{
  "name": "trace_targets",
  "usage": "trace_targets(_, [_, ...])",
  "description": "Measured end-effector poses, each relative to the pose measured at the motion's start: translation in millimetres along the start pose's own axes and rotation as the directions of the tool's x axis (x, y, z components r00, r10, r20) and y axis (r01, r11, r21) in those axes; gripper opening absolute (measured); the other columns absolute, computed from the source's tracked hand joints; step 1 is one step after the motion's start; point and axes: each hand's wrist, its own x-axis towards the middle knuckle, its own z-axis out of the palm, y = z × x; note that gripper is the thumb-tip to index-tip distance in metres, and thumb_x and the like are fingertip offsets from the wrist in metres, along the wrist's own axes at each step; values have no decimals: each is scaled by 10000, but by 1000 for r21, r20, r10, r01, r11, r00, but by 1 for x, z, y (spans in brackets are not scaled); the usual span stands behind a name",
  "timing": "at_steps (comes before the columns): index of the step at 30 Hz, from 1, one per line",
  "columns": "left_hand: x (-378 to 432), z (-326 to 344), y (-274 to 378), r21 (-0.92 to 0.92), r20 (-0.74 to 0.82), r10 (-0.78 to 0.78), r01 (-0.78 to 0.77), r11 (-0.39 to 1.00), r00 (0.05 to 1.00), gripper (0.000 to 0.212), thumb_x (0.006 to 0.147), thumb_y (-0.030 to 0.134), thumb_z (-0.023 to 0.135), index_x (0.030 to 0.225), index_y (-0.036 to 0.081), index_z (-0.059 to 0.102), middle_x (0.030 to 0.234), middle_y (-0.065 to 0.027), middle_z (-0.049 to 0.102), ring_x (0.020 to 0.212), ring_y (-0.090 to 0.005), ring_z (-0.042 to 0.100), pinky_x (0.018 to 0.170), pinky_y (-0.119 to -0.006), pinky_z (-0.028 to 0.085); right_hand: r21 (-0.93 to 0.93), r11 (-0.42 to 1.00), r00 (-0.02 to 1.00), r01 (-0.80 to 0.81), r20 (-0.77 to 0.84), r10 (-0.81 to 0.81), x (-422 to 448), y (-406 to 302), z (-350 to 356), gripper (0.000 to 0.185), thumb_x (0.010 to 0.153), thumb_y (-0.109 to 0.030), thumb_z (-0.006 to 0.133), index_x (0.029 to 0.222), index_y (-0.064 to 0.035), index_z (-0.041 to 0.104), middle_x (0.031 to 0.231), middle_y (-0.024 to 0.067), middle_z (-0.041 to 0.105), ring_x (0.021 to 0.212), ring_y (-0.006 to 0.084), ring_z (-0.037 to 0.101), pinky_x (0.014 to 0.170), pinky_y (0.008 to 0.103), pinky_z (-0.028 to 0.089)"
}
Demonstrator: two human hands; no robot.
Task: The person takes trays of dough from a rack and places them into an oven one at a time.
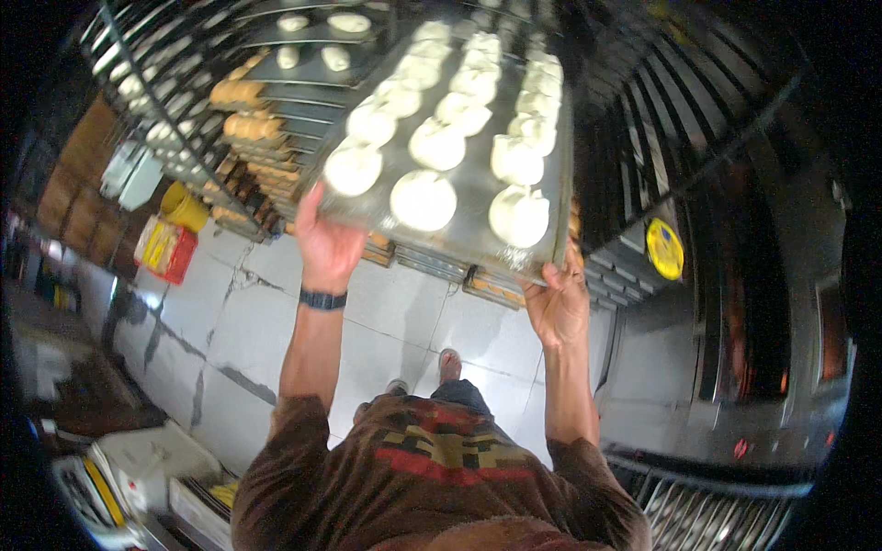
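Note:
A metal baking tray (pixel 475 200) is held up in front of me by its near corners. Three rows of pale, raw-looking dough pieces (pixel 423 200) run along it. My left hand (pixel 331 241) grips the near left corner, thumb up along the side and a dark watch band at the wrist. On the near right corner my right hand (pixel 561 299) is closed, its thumb over the rim. The fingers under the tray are mostly hidden. Behind the tray's left side stands a bakery rack (pixel 313 109) holding more trays, and the tray's far end reaches among the dark rack bars.
Browned bread rolls (pixel 253 127) fill rack levels at left. A red crate (pixel 180 258) and a yellow bucket (pixel 185 206) stand on the cracked tile floor (pixel 386 303). To the right are a yellow oval object (pixel 665 249) and a dark oven-like unit (pixel 751 330). A wire rack (pixel 703 510) is at lower right.

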Motion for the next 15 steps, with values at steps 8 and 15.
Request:
trace_targets(8, [-139, -42, 29, 94, -259, -65, 92, 991, 964, 536, 775, 288, 566, 1263, 71, 518, 1298, -88, 521, 1204, -295, 475, 1037, -493, 355, -6, 991, 991, -134, 6, 134, -132, 2, -3, 755, 771, -39, 671, 1426, -4, 295, 1348, 71, 473, 1221, 181, 459, 1031, 357, 369])
trace_targets(15, [-167, -10, -27, 98, -183, -196, 216, 971, 963, 682, 706, 234, 597, 1337, 36, 429, 1349, -133, 469, 1253, -322, 428, 1070, -493, 326, 8, 1000, 989, -28, -143, 29, -213, -33, -31, 772, 781, -48, 660, 1433, 20, 252, 1373, 105, 445, 1248, 193, 443, 1052, 349, 352])
